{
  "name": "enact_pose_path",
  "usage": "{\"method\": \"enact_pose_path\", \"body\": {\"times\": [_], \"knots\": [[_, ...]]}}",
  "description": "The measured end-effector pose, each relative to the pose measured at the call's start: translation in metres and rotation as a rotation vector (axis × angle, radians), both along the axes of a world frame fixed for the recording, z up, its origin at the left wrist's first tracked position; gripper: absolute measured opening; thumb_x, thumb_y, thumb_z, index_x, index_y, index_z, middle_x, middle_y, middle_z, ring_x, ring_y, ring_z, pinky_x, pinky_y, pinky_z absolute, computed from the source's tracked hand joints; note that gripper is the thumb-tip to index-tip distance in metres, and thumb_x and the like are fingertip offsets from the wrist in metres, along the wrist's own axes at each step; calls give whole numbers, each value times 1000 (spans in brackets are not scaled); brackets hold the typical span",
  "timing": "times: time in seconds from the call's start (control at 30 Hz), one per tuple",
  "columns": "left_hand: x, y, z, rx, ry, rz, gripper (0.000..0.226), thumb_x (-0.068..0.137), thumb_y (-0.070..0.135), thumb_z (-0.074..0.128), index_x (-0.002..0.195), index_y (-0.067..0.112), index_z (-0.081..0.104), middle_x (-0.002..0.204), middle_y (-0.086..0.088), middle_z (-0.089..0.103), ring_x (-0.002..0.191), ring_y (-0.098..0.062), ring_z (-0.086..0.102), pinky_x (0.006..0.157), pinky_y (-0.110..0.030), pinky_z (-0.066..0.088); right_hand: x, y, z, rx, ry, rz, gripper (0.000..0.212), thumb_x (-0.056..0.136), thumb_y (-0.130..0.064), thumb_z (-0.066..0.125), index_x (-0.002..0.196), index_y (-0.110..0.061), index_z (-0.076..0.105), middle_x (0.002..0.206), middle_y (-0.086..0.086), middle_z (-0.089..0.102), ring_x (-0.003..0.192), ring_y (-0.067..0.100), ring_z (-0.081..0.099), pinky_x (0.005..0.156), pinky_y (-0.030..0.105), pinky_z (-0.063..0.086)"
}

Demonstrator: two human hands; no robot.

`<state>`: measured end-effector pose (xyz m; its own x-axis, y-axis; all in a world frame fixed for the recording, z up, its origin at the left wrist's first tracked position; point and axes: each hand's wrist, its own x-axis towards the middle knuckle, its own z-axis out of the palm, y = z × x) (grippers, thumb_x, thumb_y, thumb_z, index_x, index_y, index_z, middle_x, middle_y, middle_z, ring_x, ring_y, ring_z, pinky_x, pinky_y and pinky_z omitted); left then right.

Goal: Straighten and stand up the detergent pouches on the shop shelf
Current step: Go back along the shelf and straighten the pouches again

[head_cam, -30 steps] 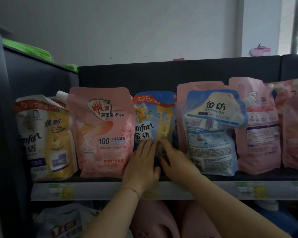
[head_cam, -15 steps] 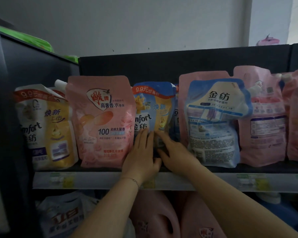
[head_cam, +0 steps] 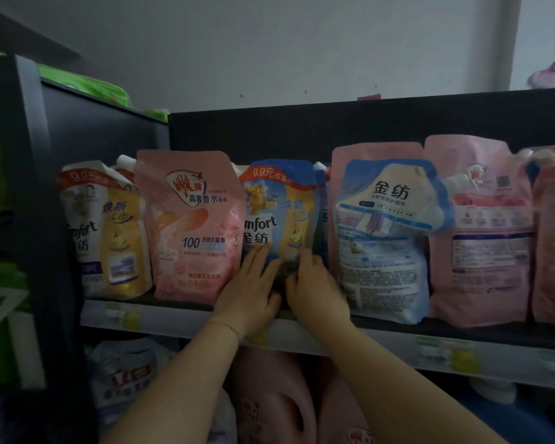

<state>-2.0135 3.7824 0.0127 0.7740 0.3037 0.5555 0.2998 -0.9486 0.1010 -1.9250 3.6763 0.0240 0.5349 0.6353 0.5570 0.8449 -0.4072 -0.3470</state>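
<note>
A: Item one, centre of frame?

B: I log a blue pouch (head_cam: 277, 213) standing upright on the shelf (head_cam: 186, 314), squeezed between a pink pouch (head_cam: 193, 225) on its left and a pale blue pouch (head_cam: 385, 238) on its right, touching both.

A: Hands?

B: My left hand (head_cam: 252, 290) lies flat on the blue pouch's lower front, fingers together and stretched out, gripping nothing. My right hand (head_cam: 316, 283) presses the lower right corner of the same pouch, fingers bent against it; I cannot tell if they pinch the edge.

A: Remaining stock, left to right?

B: A white and yellow pouch (head_cam: 104, 229) at the left end of the row, upright. The pale blue pouch sags, top folded forward, leaning on a tall pink pouch behind it. Further right, a pink pouch with a white label (head_cam: 484, 238), upright, then another pink one cut off by the right edge of the frame.

A: Below the shelf?

B: Pink jugs (head_cam: 279, 408) at lower centre, a white bag with red letters (head_cam: 125, 376) at lower left.
</note>
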Motion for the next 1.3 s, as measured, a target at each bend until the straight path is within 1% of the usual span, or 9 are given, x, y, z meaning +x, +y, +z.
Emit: {"method": "enact_pose_path", "body": {"times": [0.2,0.4,0.53,0.67,0.8,0.9,1.03,1.13,1.3], "knots": [[-1,0,0,-10,-17,2,69,90,26,48,152,21,20,161,1,0,148,-14,-5,119,-32,8,18,14,27,461,738,138,51,102,-34,39,136,5,36,135,24,45,123,36,45,99,37,37],[2,12,-6,-11,-37,-29,75,88,33,48,153,29,12,161,10,-10,146,-9,-7,116,-30,15,29,53,43,775,1257,109,74,95,-66,31,153,-19,27,157,7,28,142,29,29,118,46,22],[2,15,-6,-29,-54,-77,79,92,29,52,154,32,3,158,14,-19,145,-4,-13,114,-26,17,72,100,8,920,1253,162,110,58,-100,35,145,-34,40,150,1,41,133,26,42,111,49,34],[3,14,-7,-22,-46,-51,83,93,34,51,153,32,-5,157,13,-24,144,-6,-19,116,-28,16,48,86,19,836,1258,210,125,42,-103,43,141,-27,48,146,5,47,130,28,46,110,48,36],[3,11,-7,-14,-60,14,88,91,38,49,151,36,-16,155,7,-31,144,-14,-24,111,-32,28,25,67,35,708,1207,261,55,82,-70,53,106,-21,59,117,7,62,101,22,56,96,38,44],[1,7,-6,-26,-51,65,91,92,40,47,149,35,-23,153,4,-37,143,-18,-28,109,-33,31,25,75,36,680,1219,250,67,82,-69,55,126,-19,56,119,6,57,108,22,53,93,35,40],[3,9,-6,-35,-51,56,92,91,42,48,149,35,-23,153,3,-37,142,-19,-31,111,-34,29,25,86,34,693,1262,336,114,44,-89,64,134,-20,57,133,4,59,119,25,56,105,43,42],[4,10,-6,-47,-40,48,93,90,42,48,149,35,-24,152,2,-40,142,-18,-33,113,-35,26,25,90,34,670,1239,328,83,75,-77,54,134,-18,56,135,8,58,119,26,56,107,44,40],[6,9,-3,-59,22,70,95,91,42,47,148,29,-28,151,-4,-42,141,-21,-35,117,-36,18,23,84,39,576,1176,227,64,92,-67,38,125,-15,55,110,4,54,98,20,52,89,32,40]]}}
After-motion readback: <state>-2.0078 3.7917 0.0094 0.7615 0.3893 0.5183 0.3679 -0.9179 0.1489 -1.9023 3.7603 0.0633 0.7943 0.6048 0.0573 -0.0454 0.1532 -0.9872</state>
